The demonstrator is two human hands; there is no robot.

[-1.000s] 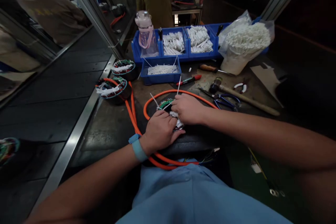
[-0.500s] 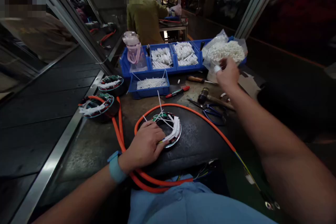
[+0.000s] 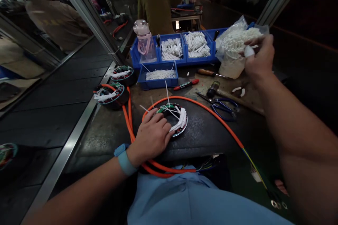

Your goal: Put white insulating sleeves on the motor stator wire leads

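A ring-shaped motor stator [image 3: 182,126] lies on the dark bench in front of me, with white sleeves along its right side and several thin white cable ties sticking up. My left hand [image 3: 154,133] is closed over its near left edge, the fingertips partly hidden. My right hand [image 3: 260,58] is at the right side of a clear plastic bag [image 3: 232,47] full of small white pieces. A white covering sits on one of its digits. Its fingers are bent together at the bag's contents; what they pinch, I cannot make out.
Blue bins [image 3: 171,49] of white sleeves and a pink bottle [image 3: 144,42] line the back. Nearer lie a cable-tie tray [image 3: 158,82], a red marker [image 3: 186,84], a hammer [image 3: 232,98], blue-handled scissors [image 3: 224,109] and an orange cable [image 3: 211,110]. Two stators [image 3: 112,98] stand left; co-workers are beyond.
My right hand has moved right across the bag, from its front to its right side. My left hand stays at the stator. The view has shifted, and another stator shows at the far left.
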